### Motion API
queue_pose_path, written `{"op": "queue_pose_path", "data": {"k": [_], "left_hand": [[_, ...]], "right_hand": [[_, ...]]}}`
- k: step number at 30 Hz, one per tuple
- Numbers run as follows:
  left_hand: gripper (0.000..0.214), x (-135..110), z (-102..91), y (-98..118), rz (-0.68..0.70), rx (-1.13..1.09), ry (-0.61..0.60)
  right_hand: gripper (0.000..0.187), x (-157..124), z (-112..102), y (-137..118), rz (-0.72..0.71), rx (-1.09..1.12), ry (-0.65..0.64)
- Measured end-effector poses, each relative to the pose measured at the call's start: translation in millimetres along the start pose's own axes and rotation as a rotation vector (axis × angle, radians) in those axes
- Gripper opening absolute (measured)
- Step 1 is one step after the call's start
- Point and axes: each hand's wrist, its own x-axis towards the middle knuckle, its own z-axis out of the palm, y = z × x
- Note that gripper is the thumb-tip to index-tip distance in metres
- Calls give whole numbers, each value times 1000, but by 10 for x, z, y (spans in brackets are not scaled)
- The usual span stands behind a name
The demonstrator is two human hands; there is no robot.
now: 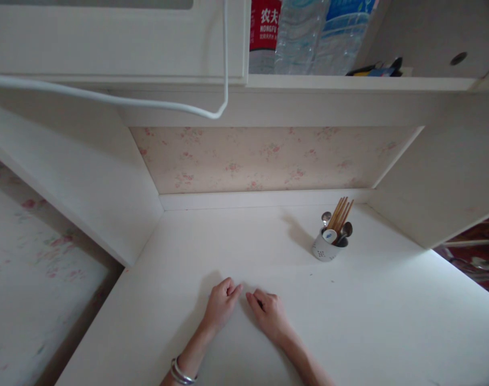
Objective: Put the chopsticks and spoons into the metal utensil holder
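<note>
My left hand rests on the white desk with its fingers curled into a loose fist, the thumb pointing right. Close beside it, a small gap apart, my right hand is also closed, with the thumb pointing left. Nothing shows in either fist. Farther back and to the right stands a white utensil holder with holes in its side. It carries several wooden chopsticks, metal spoons and a white ceramic spoon. Neither hand touches it.
A white cable hangs across the upper left, in front of a cabinet. The shelf above holds plastic water bottles and a red-labelled pack. Side panels bound the desk, with floral wallpaper behind.
</note>
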Motion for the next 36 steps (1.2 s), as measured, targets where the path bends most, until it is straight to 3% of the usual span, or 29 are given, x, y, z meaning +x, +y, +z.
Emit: {"op": "queue_pose_path", "data": {"k": [36], "left_hand": [[43,1,11,-20,-7,16,-13]], "right_hand": [[45,-7,1,-26,54,-67,-57]]}}
